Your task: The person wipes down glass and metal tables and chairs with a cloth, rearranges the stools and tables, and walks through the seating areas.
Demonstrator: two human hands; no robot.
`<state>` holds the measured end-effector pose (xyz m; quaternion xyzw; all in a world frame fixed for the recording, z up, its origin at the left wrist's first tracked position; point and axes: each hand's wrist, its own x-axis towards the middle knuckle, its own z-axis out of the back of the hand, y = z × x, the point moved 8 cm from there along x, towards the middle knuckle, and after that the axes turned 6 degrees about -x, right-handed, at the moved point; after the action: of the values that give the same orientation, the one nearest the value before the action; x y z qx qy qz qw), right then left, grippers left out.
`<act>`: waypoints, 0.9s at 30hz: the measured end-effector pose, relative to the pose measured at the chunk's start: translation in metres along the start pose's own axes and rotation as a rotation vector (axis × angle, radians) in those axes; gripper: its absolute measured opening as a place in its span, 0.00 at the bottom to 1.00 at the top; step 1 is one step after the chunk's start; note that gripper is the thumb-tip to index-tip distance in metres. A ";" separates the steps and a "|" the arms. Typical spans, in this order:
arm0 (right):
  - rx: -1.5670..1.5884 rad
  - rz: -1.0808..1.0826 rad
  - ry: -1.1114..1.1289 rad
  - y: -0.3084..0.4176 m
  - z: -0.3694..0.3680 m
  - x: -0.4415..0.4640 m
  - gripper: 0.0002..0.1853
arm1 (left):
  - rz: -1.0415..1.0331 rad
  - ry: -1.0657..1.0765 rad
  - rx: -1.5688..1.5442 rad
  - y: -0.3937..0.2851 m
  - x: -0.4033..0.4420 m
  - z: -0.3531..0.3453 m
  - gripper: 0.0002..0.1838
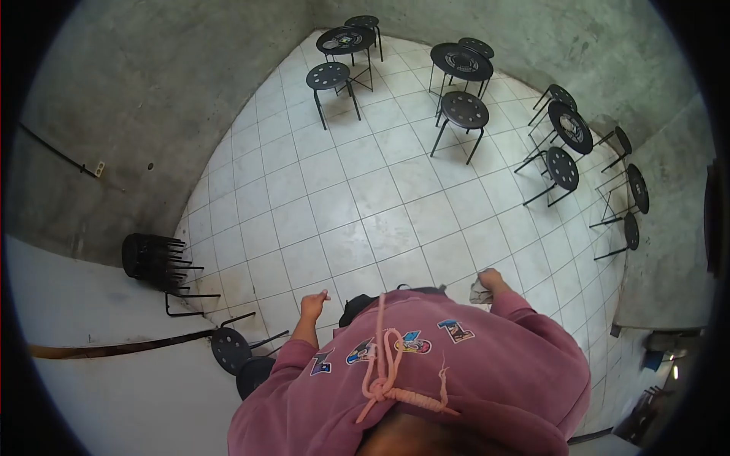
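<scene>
My left hand (313, 305) hangs out in front of my left side with its fingers curled in, and nothing shows in it. My right hand (493, 279) is closed around a crumpled greyish cloth (479, 292), which hangs beside my right hip. Both hands are in the air over the white tiled floor (365, 220), touching no furniture. A pink hooded sweatshirt (433, 372) with patches and a knotted cord fills the lower middle of the view.
Small round black tables (461, 62) with black stools (464, 111) stand along the far and right walls. A stack of black stools (152, 258) lies by the left wall. Nearer on the left is another black stool (230, 351). A wall socket (99, 169) is at left.
</scene>
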<state>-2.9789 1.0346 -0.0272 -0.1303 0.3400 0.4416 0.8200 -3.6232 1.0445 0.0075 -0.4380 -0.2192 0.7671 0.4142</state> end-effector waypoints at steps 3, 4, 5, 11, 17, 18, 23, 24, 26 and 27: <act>0.051 0.061 -0.003 0.039 0.010 0.025 0.22 | 0.010 0.248 0.318 0.002 0.011 -0.027 0.22; 0.032 0.117 0.028 0.057 0.008 0.033 0.22 | 0.021 0.246 0.316 0.007 0.021 -0.026 0.22; 0.015 0.171 0.059 0.076 0.004 0.040 0.21 | -0.065 0.305 0.458 0.008 0.031 -0.026 0.19; 0.013 0.350 0.154 0.197 0.017 0.063 0.22 | -0.193 0.272 0.692 -0.023 0.108 -0.004 0.12; -0.128 0.391 0.203 0.277 0.064 0.129 0.21 | -0.076 0.147 0.338 -0.073 0.217 0.038 0.14; -0.147 0.350 0.204 0.288 0.079 0.144 0.21 | 0.261 0.189 -0.066 -0.070 0.233 0.043 0.15; 0.011 0.639 0.241 0.367 0.143 0.184 0.15 | 0.109 0.205 0.107 -0.145 0.351 0.076 0.17; 0.237 0.473 0.260 0.380 0.171 0.172 0.13 | 0.096 0.180 0.153 -0.160 0.377 0.081 0.17; 0.464 0.298 0.279 0.388 0.187 0.184 0.11 | 0.101 0.163 0.136 -0.206 0.411 0.085 0.16; 0.418 0.334 0.231 0.385 0.187 0.198 0.11 | 0.080 0.127 0.051 -0.224 0.429 0.084 0.15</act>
<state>-3.1338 1.4783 0.0101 0.0499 0.5316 0.4728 0.7010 -3.7126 1.5278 -0.0028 -0.4836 -0.1553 0.7589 0.4075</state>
